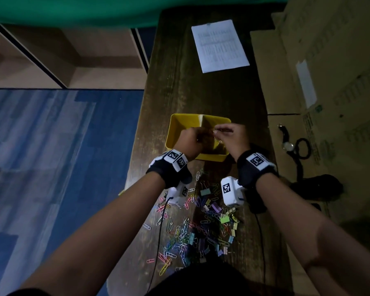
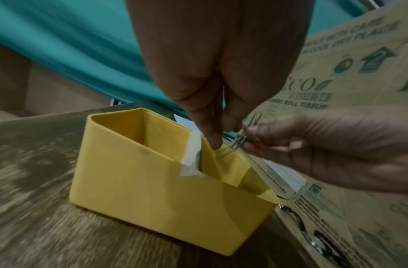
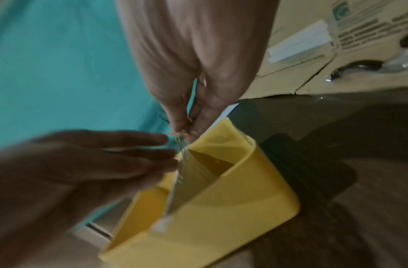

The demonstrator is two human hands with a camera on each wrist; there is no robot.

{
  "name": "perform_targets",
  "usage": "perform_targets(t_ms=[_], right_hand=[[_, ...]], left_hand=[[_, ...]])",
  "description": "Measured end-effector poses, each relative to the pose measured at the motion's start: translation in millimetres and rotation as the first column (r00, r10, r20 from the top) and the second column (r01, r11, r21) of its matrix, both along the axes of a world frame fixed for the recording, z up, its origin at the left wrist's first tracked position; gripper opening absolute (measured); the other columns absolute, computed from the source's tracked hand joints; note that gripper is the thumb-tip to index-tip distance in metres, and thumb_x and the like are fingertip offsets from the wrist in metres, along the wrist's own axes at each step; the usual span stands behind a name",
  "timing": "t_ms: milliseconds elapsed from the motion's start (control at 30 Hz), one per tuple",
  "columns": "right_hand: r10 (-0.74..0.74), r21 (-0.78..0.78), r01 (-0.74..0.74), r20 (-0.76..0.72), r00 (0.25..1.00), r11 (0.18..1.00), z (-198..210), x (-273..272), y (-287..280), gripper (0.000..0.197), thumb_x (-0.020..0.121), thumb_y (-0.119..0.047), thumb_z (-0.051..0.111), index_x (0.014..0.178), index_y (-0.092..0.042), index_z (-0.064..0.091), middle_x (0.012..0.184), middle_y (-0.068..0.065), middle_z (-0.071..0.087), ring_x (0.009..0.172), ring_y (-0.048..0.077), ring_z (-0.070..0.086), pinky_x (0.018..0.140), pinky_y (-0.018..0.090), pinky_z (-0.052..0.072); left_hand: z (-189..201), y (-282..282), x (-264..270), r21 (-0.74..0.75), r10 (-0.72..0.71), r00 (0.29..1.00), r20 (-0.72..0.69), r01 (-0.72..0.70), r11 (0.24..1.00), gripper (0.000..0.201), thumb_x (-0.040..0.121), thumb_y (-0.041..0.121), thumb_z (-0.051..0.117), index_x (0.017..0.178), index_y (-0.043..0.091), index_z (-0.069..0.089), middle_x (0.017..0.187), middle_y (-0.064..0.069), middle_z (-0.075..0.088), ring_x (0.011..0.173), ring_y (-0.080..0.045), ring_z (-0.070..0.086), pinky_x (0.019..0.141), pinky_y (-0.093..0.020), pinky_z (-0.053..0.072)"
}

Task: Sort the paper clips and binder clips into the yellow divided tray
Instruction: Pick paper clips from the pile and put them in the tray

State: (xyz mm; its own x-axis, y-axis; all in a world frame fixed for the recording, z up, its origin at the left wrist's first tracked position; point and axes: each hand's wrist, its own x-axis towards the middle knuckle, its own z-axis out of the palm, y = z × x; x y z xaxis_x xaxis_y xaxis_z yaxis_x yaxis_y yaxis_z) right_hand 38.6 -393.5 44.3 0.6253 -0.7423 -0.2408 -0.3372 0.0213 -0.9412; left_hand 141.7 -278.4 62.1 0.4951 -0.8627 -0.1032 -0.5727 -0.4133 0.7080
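Both hands over the yellow tray [image 1: 175,129], which sits mid-desk [image 1: 201,92] with its divider [image 2: 191,154] running front to back.

Right hand [image 1: 231,135]: fingers [image 3: 182,116] pinched tight on a small bunch of paper clips [image 3: 186,127], held above the divider line, near the tray's right compartment. Orange and teal wire shows between the fingertips; count can't be told, too blurred.

Left hand [image 1: 190,139]: fingers [image 2: 209,134] pointing down, tips touching a silver clip [image 2: 238,143] that hangs from the right hand's bunch. Looks like a pinch on it, but the wrist views don't settle whether it grips or just touches.

Tray contents: mostly hidden by the hands and shadow in the head view.

Unsorted pile [image 1: 201,221] of coloured paper clips and binder clips lies on the desk on the near side of the tray, under and between the forearms, apart from the tray.

Other: printed sheet [image 1: 219,45] at the far end of the desk, flattened cardboard [image 1: 329,82] along the right, wristwatch [image 1: 288,146] on it.
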Motion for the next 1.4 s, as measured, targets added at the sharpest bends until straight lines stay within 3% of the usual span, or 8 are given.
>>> perform_targets(t_ms=[267,467,600,700,767,933,1033,1400], right_hand=[[-0.034,-0.202,0.043,0.045,0.998,0.978,-10.9,-32.8,4.3,0.033,0.089,0.006,0.051,0.093,-0.023,0.066,0.108,0.003,0.067,0.104,0.012,0.061,0.093,0.025,0.048],[0.077,-0.453,-0.129,-0.131,0.988,0.882,-57.5,-97.0,36.7,0.033,0.083,0.007,0.054,0.086,-0.023,0.067,0.096,0.000,0.065,0.089,0.016,0.062,0.079,0.017,0.047],[0.479,-0.265,-0.639,-0.475,0.739,0.722,-81.5,-104.4,63.4,0.055,0.087,-0.006,0.057,0.132,-0.038,0.047,0.145,-0.015,0.038,0.123,0.003,0.041,0.093,0.017,0.042],[0.595,-0.217,-0.848,-0.628,0.501,0.484,-87.8,-90.1,70.4,0.083,0.086,-0.012,0.059,0.151,-0.032,0.013,0.160,-0.014,-0.001,0.147,0.014,-0.001,0.116,0.039,0.021],[0.582,-0.212,-0.890,-0.691,0.429,0.404,-90.4,-85.3,67.9,0.084,0.084,-0.008,0.057,0.152,-0.028,0.012,0.160,-0.013,-0.008,0.147,0.015,-0.010,0.116,0.041,0.017],[0.504,-0.353,-0.842,-0.682,0.530,0.409,-95.4,-101.5,66.2,0.074,0.078,0.012,0.050,0.143,-0.020,0.038,0.155,-0.007,0.023,0.144,0.018,0.019,0.115,0.038,0.029],[0.444,-0.430,-0.801,-0.673,0.592,0.416,-100.1,-115.3,68.5,0.047,0.085,-0.002,0.058,0.130,-0.014,0.054,0.138,-0.004,0.044,0.127,0.018,0.042,0.104,0.038,0.042],[0.296,-0.409,-0.766,-0.749,0.592,0.497,-91.5,-113.3,89.9,0.048,0.087,-0.025,0.064,0.133,-0.020,0.050,0.132,-0.002,0.046,0.117,0.021,0.045,0.098,0.038,0.042]], left_hand=[[-14.9,53.4,-9.0,-0.016,0.181,0.968,-0.175,-0.186,0.982,0.021,0.087,0.000,0.054,0.093,0.017,0.066,0.087,0.002,0.069,0.076,-0.008,0.067,0.068,-0.023,0.056],[-65.3,104.0,-45.9,0.323,-0.073,0.997,0.038,0.057,0.945,0.034,0.084,0.018,0.066,0.117,0.018,0.060,0.113,-0.004,0.061,0.095,-0.019,0.063,0.083,-0.033,0.057],[-93.5,120.1,-79.5,0.525,-0.223,0.963,0.150,0.113,0.844,0.082,0.073,0.041,0.074,0.141,0.027,0.030,0.140,-0.007,0.031,0.119,-0.028,0.041,0.091,-0.045,0.052],[-106.5,127.0,-95.6,0.563,-0.296,0.928,0.228,0.122,0.817,0.069,0.083,0.038,0.064,0.140,0.022,0.030,0.138,-0.011,0.034,0.116,-0.031,0.042,0.086,-0.042,0.053],[-108.5,130.8,-100.8,0.546,-0.319,0.913,0.255,0.137,0.827,0.053,0.089,0.028,0.058,0.136,0.014,0.038,0.131,-0.011,0.041,0.113,-0.028,0.045,0.084,-0.037,0.053],[-107.2,133.1,-99.2,0.509,-0.298,0.921,0.250,0.137,0.850,0.042,0.089,0.026,0.057,0.128,0.012,0.046,0.118,-0.007,0.051,0.108,-0.024,0.051,0.081,-0.032,0.051],[-105.7,130.6,-98.9,0.510,-0.304,0.926,0.225,0.155,0.846,0.041,0.090,0.024,0.058,0.126,0.010,0.046,0.118,-0.008,0.051,0.106,-0.025,0.052,0.085,-0.032,0.050],[-90.2,114.5,-98.3,0.568,-0.263,0.952,0.159,0.130,0.812,0.043,0.090,0.025,0.056,0.124,0.007,0.038,0.119,-0.014,0.049,0.105,-0.030,0.054,0.082,-0.039,0.052]])
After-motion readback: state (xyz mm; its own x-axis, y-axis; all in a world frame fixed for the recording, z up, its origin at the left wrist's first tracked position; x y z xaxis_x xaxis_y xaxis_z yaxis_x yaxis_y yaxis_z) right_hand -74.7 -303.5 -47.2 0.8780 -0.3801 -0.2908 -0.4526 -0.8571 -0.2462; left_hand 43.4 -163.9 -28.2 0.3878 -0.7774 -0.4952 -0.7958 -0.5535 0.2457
